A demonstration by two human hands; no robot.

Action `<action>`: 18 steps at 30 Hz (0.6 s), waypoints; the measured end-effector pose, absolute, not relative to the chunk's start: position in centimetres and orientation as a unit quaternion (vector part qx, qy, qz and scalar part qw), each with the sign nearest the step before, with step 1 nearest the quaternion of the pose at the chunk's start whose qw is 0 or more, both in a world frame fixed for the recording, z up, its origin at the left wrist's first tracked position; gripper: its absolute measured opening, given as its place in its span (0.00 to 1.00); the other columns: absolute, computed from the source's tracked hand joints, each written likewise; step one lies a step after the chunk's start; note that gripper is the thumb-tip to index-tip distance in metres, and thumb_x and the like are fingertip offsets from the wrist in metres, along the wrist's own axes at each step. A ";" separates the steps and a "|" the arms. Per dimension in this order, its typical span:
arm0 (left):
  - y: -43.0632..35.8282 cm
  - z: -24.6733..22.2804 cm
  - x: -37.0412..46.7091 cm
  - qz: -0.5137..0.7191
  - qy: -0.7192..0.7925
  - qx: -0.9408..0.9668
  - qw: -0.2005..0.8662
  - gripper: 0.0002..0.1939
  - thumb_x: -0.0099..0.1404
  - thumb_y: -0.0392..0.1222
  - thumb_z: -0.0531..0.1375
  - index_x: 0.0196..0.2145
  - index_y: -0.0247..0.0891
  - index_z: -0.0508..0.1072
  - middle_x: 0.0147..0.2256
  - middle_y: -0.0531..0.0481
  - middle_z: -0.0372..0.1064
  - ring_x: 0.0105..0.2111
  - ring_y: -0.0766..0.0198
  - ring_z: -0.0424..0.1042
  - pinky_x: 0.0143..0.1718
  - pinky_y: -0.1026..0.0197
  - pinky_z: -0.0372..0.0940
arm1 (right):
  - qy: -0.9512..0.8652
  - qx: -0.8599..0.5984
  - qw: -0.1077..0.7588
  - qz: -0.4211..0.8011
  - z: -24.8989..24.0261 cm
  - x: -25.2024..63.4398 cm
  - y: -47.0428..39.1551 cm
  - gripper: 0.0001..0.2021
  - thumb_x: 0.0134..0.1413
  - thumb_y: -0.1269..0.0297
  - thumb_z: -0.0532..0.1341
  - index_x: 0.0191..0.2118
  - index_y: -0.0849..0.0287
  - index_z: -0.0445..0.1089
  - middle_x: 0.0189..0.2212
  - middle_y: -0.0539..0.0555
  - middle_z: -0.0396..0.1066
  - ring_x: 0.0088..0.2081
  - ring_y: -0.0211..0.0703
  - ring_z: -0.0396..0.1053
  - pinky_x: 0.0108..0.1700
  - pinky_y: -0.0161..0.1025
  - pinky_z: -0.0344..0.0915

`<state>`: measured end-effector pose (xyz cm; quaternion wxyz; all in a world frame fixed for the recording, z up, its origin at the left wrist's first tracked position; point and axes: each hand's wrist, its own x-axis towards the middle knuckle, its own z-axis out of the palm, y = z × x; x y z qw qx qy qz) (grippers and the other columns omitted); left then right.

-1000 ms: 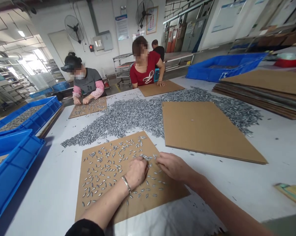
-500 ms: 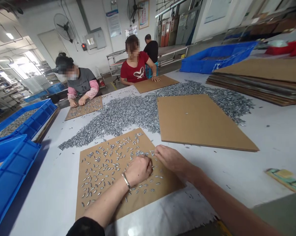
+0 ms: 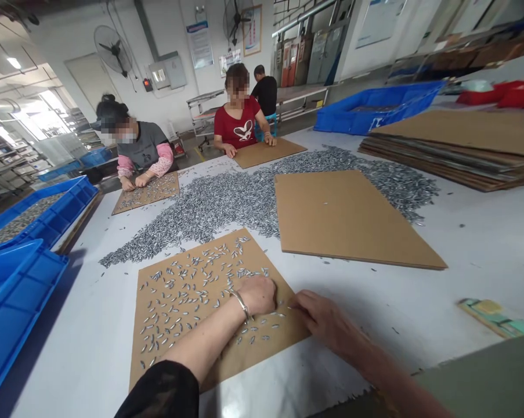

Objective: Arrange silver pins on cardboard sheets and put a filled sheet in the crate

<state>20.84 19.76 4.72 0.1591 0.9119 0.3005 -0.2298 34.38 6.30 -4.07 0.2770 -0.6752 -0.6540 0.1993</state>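
Note:
A brown cardboard sheet [image 3: 244,363] lies on the white table in front of me, scattered with small silvery spindle-shaped metal pieces [image 3: 161,313]. Over its right part, my left hand [image 3: 258,295] rests with the fingers curled under; whatever they grip is hidden. A bracelet circles that wrist. My right hand [image 3: 320,312] is at the sheet's right edge, thumb and forefinger pinched around what looks like one small metal piece. Beyond the sheet spreads a long heap of the same pieces [image 3: 231,200].
A bare cardboard stack [image 3: 353,223] lies to the right of the heap, and a taller cardboard stack [image 3: 453,139] behind it. Blue bins [image 3: 22,313] line the left side; another blue bin [image 3: 344,119] stands far right. Two people work across the table at cardboard sheets [image 3: 270,152].
My right hand has moved down and right along the sheet's edge. My left hand has shifted slightly right. The co-worker in red has brought the other hand to their cardboard.

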 end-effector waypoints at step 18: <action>19.3 6.3 19.7 -0.210 0.309 0.911 0.174 0.12 0.64 0.37 0.61 0.42 0.36 0.84 0.40 0.36 0.82 0.41 0.49 0.80 0.40 0.57 0.73 | -0.652 -0.684 0.276 0.177 -2.0 35.6 9.8 0.15 0.69 0.62 0.49 0.35 0.54 0.70 0.35 0.54 0.74 0.38 0.46 0.71 0.40 0.41 0.64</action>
